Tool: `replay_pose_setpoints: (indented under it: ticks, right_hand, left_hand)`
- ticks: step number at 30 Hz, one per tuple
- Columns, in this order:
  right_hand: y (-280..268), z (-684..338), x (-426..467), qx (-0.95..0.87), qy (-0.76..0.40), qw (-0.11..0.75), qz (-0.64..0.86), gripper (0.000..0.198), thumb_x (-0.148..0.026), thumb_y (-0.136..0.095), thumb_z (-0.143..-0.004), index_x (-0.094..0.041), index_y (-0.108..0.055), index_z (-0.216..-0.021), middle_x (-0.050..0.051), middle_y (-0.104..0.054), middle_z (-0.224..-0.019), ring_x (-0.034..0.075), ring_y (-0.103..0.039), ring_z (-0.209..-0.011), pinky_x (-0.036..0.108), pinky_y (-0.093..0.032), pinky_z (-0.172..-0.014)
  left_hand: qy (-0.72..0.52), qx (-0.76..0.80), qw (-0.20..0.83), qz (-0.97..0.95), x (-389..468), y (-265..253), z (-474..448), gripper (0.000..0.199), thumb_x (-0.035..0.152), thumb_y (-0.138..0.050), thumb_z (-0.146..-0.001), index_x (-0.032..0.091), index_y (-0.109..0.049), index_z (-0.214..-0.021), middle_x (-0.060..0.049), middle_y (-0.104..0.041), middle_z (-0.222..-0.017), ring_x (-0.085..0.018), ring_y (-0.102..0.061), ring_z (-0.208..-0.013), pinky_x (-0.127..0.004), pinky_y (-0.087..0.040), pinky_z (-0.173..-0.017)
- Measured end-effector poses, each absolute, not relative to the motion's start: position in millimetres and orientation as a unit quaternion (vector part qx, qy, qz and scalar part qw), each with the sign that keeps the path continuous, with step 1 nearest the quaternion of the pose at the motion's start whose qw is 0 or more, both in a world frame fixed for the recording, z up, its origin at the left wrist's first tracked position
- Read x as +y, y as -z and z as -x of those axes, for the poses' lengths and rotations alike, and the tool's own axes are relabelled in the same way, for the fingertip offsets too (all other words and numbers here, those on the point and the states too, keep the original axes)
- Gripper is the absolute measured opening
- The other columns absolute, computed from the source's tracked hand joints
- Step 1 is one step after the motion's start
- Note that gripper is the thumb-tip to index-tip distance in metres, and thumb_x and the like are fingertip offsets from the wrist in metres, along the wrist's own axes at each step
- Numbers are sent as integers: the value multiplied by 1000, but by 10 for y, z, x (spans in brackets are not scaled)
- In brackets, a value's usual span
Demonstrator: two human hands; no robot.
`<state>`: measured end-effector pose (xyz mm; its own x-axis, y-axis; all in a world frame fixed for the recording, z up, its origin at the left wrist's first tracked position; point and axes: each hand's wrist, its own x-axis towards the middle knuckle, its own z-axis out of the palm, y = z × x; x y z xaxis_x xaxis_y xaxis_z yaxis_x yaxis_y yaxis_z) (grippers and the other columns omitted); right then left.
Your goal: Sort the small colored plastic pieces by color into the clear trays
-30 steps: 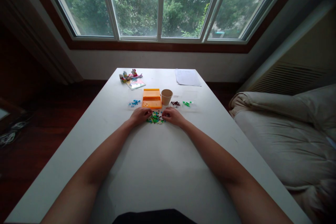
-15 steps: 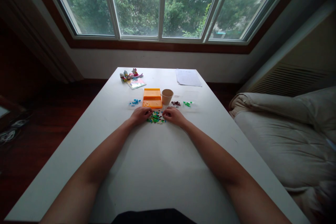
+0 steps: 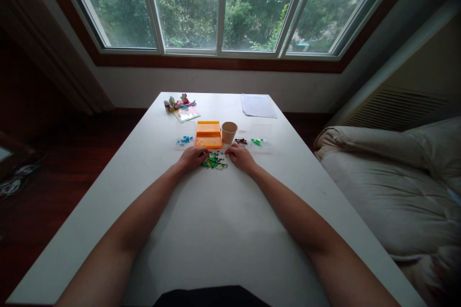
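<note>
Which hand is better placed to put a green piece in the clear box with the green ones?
Probably the right hand. It is beside the pile, nearer the clear box; the left hand is across the pile, farther from that box.

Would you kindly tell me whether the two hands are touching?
Apart: the head view shows small coloured pieces lying between the left hand and right hand.

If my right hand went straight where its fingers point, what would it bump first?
Your right hand would probably meet the little colored pieces first, though depth near the orange box is unclear.
</note>
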<state>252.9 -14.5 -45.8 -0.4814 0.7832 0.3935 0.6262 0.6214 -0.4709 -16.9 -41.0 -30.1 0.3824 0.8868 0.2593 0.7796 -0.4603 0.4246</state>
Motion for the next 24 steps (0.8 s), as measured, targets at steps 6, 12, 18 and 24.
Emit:
replay_pose_setpoints:
  ticks: [6,12,18,24]
  right_hand:
    - [401,-2551,-166,-855,-149,287,406,21,-15,-63,-81,-23,-75,-96,6,-65,-94,18,-58,-83,29,-45,-76]
    - [407,-2573,-140,-858,-140,287,403,15,-18,-62,-85,-23,-75,-92,6,-66,-94,19,-58,-87,29,-45,-79]
    - [412,-2587,-136,-868,-143,281,384,19,-15,-61,-84,-23,-75,-95,6,-65,-96,18,-58,-86,28,-45,-79]
    - [417,-2575,-141,-872,-133,282,377,11,-18,-64,-85,-21,-73,-89,6,-64,-95,18,-58,-86,28,-45,-78]
  left_hand:
    - [-237,495,125,-827,-418,296,157,29,41,-53,-91,23,-75,-94,-3,-70,-77,-15,-57,-65,-25,-35,-61]
    - [-236,471,120,-841,-460,241,99,28,38,-52,-92,22,-75,-95,-3,-71,-78,-14,-57,-65,-25,-36,-62]
    - [-243,468,117,-842,-470,232,94,27,37,-52,-93,22,-74,-96,-3,-72,-81,-14,-58,-67,-24,-37,-63]
    - [-238,467,115,-844,-453,267,98,27,38,-52,-93,21,-74,-95,-3,-71,-78,-13,-57,-66,-23,-38,-63]
